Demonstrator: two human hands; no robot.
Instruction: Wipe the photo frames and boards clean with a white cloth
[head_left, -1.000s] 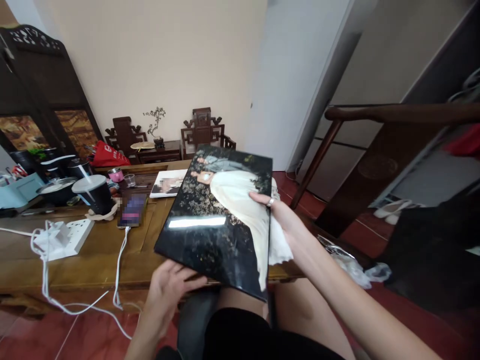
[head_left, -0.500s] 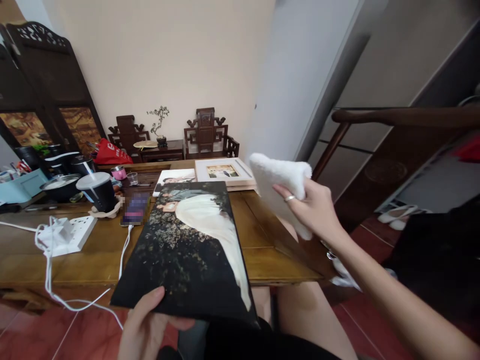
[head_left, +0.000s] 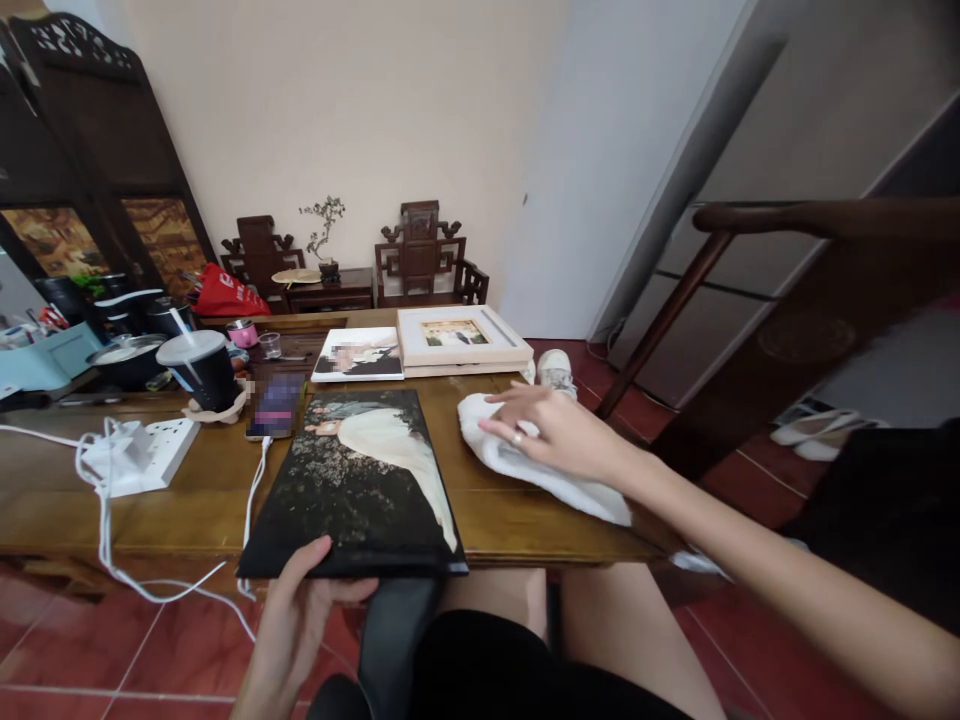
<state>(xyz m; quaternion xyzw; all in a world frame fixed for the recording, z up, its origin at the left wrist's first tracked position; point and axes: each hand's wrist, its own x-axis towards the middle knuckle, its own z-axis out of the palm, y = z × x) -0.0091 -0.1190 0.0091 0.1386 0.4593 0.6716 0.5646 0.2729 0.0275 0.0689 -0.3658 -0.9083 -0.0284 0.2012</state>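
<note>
A large dark glossy photo print (head_left: 352, 490) showing a figure in a white dress lies flat on the wooden table (head_left: 180, 500), its near edge at the table's front. My left hand (head_left: 296, 615) grips that near edge, thumb on top. My right hand (head_left: 551, 430), a ring on one finger, rests with fingers stretched out on a white cloth (head_left: 525, 465) lying on the table to the right of the print.
Behind the print lie a smaller photo (head_left: 358, 355) and a pale framed picture (head_left: 457, 338). To the left are a phone (head_left: 274, 405) on a cable, a black cup with straw (head_left: 196, 370), a white power strip (head_left: 139, 455) and bowls. A dark wooden chair (head_left: 787, 300) stands to the right.
The print went from held up and tilted to lying flat on the table. My right hand let go of its edge, lifted the white cloth and set it down on the table.
</note>
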